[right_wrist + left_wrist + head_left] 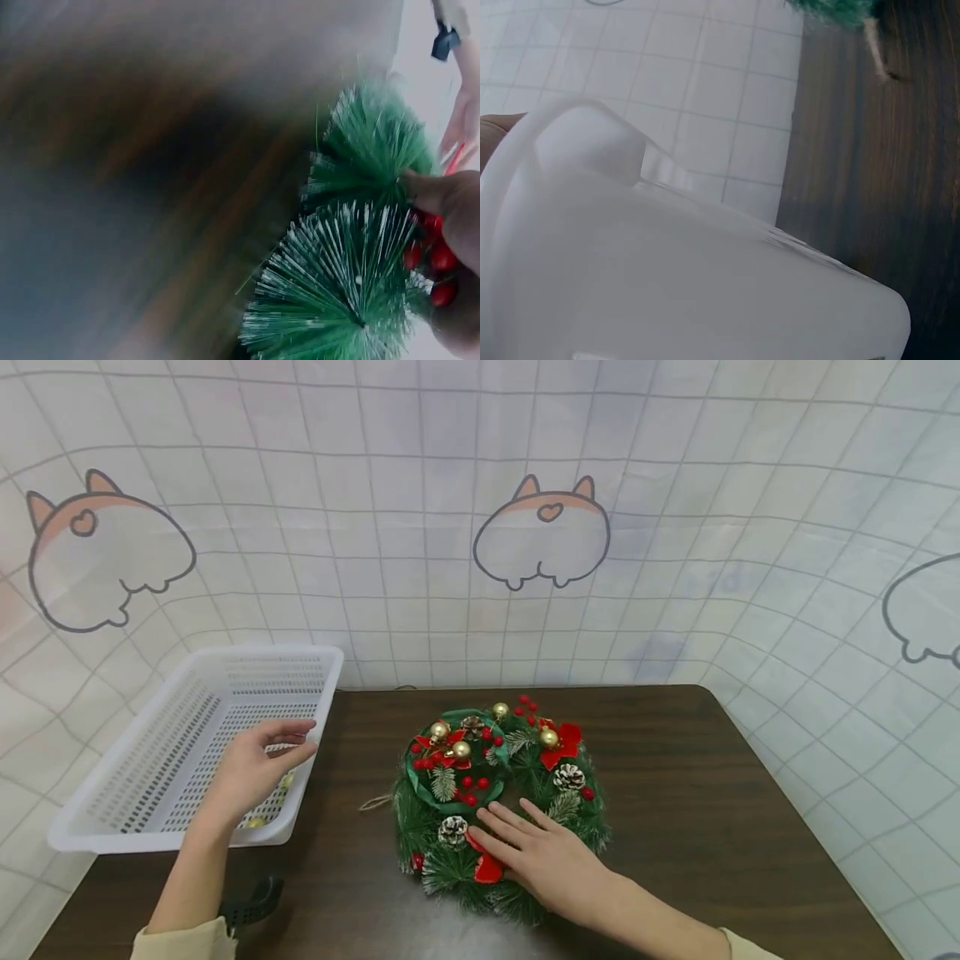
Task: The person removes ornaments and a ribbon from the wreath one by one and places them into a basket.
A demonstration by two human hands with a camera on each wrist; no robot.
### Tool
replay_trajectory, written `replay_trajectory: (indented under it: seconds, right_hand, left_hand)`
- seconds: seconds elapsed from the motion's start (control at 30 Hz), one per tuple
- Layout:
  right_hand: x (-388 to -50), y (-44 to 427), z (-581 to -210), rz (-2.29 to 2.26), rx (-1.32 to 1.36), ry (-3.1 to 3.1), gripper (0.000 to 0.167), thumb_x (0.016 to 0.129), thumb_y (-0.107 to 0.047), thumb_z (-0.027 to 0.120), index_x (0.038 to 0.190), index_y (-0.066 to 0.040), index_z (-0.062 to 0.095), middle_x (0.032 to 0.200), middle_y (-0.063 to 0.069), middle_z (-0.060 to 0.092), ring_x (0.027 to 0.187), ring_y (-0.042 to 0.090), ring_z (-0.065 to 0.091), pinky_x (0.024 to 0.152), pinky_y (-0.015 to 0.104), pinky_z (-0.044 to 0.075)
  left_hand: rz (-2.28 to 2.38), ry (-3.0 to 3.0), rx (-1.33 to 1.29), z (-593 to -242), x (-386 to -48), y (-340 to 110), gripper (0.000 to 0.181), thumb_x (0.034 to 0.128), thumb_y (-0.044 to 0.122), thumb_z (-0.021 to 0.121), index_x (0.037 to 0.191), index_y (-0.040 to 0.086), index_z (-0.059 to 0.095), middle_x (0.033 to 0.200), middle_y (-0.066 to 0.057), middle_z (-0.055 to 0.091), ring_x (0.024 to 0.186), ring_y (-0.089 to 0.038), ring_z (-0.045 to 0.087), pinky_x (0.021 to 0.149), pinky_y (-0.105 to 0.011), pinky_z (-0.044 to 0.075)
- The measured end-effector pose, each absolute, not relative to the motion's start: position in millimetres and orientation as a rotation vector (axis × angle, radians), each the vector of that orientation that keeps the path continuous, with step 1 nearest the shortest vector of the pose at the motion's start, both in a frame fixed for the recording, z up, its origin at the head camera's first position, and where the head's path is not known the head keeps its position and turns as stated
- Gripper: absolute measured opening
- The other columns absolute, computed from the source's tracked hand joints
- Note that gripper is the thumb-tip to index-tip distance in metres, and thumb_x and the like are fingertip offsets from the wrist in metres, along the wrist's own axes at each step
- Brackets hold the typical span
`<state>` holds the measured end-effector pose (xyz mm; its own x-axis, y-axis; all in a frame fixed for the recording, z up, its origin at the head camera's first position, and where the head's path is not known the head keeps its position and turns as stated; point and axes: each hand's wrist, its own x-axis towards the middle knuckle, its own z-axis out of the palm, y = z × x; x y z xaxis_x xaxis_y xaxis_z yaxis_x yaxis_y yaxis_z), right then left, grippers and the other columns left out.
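Note:
A green wreath (446, 868) with red flowers, berries, gold balls and pinecones lies on the dark table. Over its front part rests my right hand (543, 864), fingers spread. The right wrist view shows that hand's thumb (435, 193) touching the wreath's green needles (367, 142), beside red berries (442, 256). My left hand (251, 768) hovers over the right side of a white basket (82, 835), thumb apart from the fingers, with nothing visible between them. In the left wrist view the basket's smooth side (705, 277) hides most of that hand.
Small gold items (257, 821) lie at the basket's near right corner. A thin string loop (375, 802) sticks out left of the wreath. A black strap mount (253, 902) is at my left wrist. Behind the table (675, 760) hangs a white grid-patterned curtain (420, 568).

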<state>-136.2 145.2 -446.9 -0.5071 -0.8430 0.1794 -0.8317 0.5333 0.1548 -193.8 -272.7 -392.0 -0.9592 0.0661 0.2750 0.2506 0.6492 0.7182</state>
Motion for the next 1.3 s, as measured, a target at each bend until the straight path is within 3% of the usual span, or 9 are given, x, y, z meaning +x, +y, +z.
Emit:
replay_trajectory:
  seconds: [0.23, 0.33, 0.57, 0.7, 0.8, 0.87, 1.1, 1.3]
  right_hand:
    - [-163.1, 187.4, -441.8, -0.162, 1.568, -2.462, 0.090, 0.083, 0.003, 0.080, 0.159, -0.024, 0.041, 0.163, 0.006, 0.036, 0.153, 0.027, 0.024, 0.120, 0.059, 0.021]
    - [-174.5, 209.3, -439.5, -0.116, 1.543, -2.487, 0.089, 0.081, 0.006, 0.079, 0.158, -0.024, 0.044, 0.164, 0.010, 0.034, 0.153, 0.032, 0.024, 0.118, 0.062, 0.023]
    - [-168.0, 215.3, -431.0, 0.253, 1.411, -2.716, 0.067, 0.095, -0.003, 0.057, 0.158, -0.018, 0.042, 0.168, 0.010, 0.023, 0.154, 0.031, 0.021, 0.121, 0.056, 0.020]
    - [-152.1, 187.2, -434.3, 0.407, 1.104, -2.803, 0.051, 0.108, -0.028, 0.049, 0.156, -0.012, 0.045, 0.167, 0.013, 0.025, 0.153, 0.032, 0.022, 0.122, 0.053, 0.019]
    - [-144.3, 168.0, -442.5, 0.411, 0.853, -2.850, 0.064, 0.108, -0.052, 0.045, 0.155, -0.009, 0.046, 0.165, 0.019, 0.027, 0.152, 0.037, 0.022, 0.121, 0.058, 0.017]
    - [-142.8, 157.8, -448.7, 0.382, 0.758, -2.887, 0.071, 0.106, -0.060, 0.042, 0.154, -0.008, 0.047, 0.164, 0.021, 0.028, 0.153, 0.040, 0.020, 0.121, 0.060, 0.012]
    - [-147.5, 151.1, -460.5, 0.451, 0.787, -2.900, 0.057, 0.108, -0.052, 0.044, 0.146, -0.012, 0.059, 0.161, 0.020, 0.035, 0.152, 0.046, 0.017, 0.121, 0.064, 0.006]
    - [-149.7, 153.8, -458.4, 0.633, 0.918, -2.938, 0.054, 0.110, -0.047, 0.042, 0.148, -0.011, 0.057, 0.164, 0.019, 0.029, 0.153, 0.045, 0.011, 0.119, 0.067, 0.002]
  left_hand:
    - [-1.181, -2.662, -0.278, -391.2, -195.0, -271.7, 0.039, 0.1003, 0.023, 0.070, 0.132, 0.000, 0.066, 0.129, -0.019, 0.064, 0.111, -0.032, 0.062, 0.096, -0.045, 0.051]
    - [-1.186, -2.658, -0.295, -390.6, -195.0, -270.8, 0.039, 0.1006, 0.023, 0.070, 0.132, 0.000, 0.065, 0.129, -0.020, 0.064, 0.111, -0.032, 0.062, 0.096, -0.050, 0.050]
    - [-1.188, -2.665, -0.299, -389.6, -192.5, -269.6, 0.040, 0.1001, 0.025, 0.071, 0.132, 0.002, 0.066, 0.129, -0.018, 0.065, 0.112, -0.032, 0.062, 0.096, -0.049, 0.051]
    - [-1.202, -2.676, -0.303, -389.5, -191.6, -266.2, 0.043, 0.1002, 0.027, 0.071, 0.135, 0.003, 0.064, 0.131, -0.017, 0.063, 0.114, -0.031, 0.062, 0.096, -0.047, 0.053]
    - [-1.210, -2.670, -0.302, -389.9, -191.4, -260.8, 0.042, 0.1000, 0.026, 0.071, 0.134, 0.003, 0.064, 0.132, -0.015, 0.062, 0.115, -0.030, 0.061, 0.096, -0.046, 0.053]
    - [-1.201, -2.661, -0.304, -390.2, -190.3, -258.6, 0.039, 0.0995, 0.024, 0.072, 0.133, 0.004, 0.066, 0.130, -0.014, 0.063, 0.113, -0.029, 0.061, 0.095, -0.047, 0.054]
    - [-1.233, -2.620, -0.458, -391.8, -194.9, -238.1, 0.032, 0.0965, 0.012, 0.074, 0.126, 0.003, 0.069, 0.121, -0.012, 0.066, 0.107, -0.031, 0.065, 0.094, -0.050, 0.055]
    - [-1.249, -2.640, -0.542, -392.7, -196.0, -218.3, 0.030, 0.0946, 0.009, 0.076, 0.123, 0.003, 0.070, 0.116, -0.009, 0.067, 0.103, -0.029, 0.070, 0.089, -0.047, 0.058]
